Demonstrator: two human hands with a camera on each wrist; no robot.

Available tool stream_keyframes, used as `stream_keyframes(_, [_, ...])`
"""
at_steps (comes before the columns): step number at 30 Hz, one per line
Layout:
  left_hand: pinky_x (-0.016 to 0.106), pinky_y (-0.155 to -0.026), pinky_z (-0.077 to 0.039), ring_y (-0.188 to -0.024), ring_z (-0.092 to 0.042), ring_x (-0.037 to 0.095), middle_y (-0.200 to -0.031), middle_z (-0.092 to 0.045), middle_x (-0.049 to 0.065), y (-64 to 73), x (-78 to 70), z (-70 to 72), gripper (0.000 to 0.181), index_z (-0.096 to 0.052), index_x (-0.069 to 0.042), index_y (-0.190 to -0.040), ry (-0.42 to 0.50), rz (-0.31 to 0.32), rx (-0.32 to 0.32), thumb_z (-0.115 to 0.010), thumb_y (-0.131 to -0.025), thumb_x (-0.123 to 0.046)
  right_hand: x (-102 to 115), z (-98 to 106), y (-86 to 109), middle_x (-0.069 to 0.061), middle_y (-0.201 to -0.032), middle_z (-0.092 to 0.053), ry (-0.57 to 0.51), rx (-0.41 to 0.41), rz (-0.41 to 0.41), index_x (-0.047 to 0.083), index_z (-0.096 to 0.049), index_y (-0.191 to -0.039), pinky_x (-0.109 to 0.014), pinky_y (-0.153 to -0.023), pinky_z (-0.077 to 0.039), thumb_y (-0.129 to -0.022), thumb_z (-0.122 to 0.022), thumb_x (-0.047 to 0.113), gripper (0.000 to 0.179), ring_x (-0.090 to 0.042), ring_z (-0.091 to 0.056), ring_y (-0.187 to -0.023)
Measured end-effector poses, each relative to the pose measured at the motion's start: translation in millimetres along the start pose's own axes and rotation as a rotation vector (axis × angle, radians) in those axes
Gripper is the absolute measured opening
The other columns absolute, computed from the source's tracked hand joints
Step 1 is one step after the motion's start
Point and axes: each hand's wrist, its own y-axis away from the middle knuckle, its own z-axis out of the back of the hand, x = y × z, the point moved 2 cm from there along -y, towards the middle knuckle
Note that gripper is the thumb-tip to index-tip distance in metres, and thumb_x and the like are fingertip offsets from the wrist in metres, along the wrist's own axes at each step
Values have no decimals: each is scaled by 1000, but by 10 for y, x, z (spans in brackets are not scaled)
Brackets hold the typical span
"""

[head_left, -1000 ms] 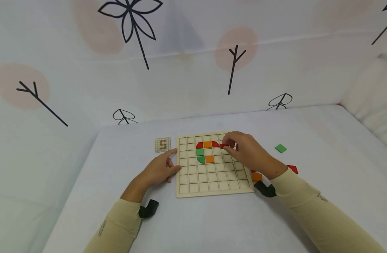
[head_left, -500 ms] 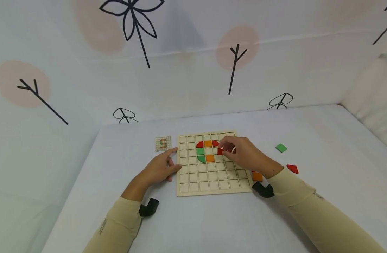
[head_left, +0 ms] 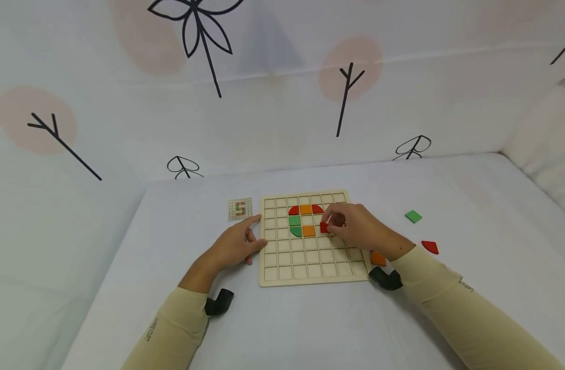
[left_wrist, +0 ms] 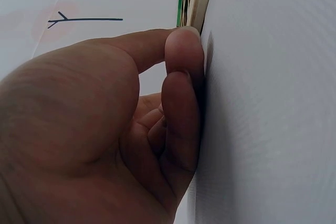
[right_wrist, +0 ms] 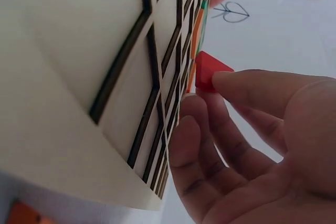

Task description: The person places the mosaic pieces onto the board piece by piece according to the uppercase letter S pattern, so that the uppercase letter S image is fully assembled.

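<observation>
A wooden grid board (head_left: 284, 275) lies on the white table. Between thumb and fingers my right hand (head_left: 356, 226) pinches a red tile (head_left: 324, 227), held over the board just right of an orange square (head_left: 308, 230). The right wrist view shows that red tile (right_wrist: 209, 71) tilted, close to the grid's surface. Set in the grid are two red quarter-rounds, another orange square, a green square (head_left: 295, 220) and a green quarter-round (head_left: 296, 232). My left hand (head_left: 229, 246) rests at the board's left edge, index finger and thumb touching it.
A small pattern card (head_left: 240, 209) lies beyond my left hand. To the right of the board are a green square (head_left: 413, 216), a red quarter-round (head_left: 430, 247) and, partly behind my right wrist, an orange piece (head_left: 378, 258). A patterned cloth (head_left: 282, 118) hangs behind the table.
My right hand has carried the red tile nearer to me and slightly left, from beside the upper red quarter-round to beside the lower orange square. My left hand stays at the board's edge.
</observation>
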Motion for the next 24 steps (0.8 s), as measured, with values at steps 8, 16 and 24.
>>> stream_keyframes(8, [32, -61, -43, -56, -62, 19, -84, -64, 1, -2, -14, 23, 76, -32, -24, -157, -7, -9, 3, -71, -93, -33, -36, -11, -24, -1, -88, -66, -2, 33, -27, 13, -66, -103, -30, -76, -51, -93, -69, 8, 12, -17, -58, -82])
stream_keyframes(16, [31, -62, -43, -57, -62, 18, -84, -63, 1, -7, -7, 6, 76, -31, -24, -157, 1, 0, 9, -71, -94, -34, -44, -35, -52, -3, -88, -64, -1, 64, -55, 13, -64, -102, -30, -73, -49, -94, -67, 7, 11, -18, -57, -82])
stream_keyframes(24, [31, -62, -43, -56, -62, 18, -83, -64, 0, 9, -11, 9, 75, -32, -25, -157, -6, 2, 2, -71, -93, -34, 26, -32, -120, -5, -91, -65, 36, 93, -65, 14, -64, -100, -29, -72, -49, -94, -66, 8, 9, -19, -57, -82])
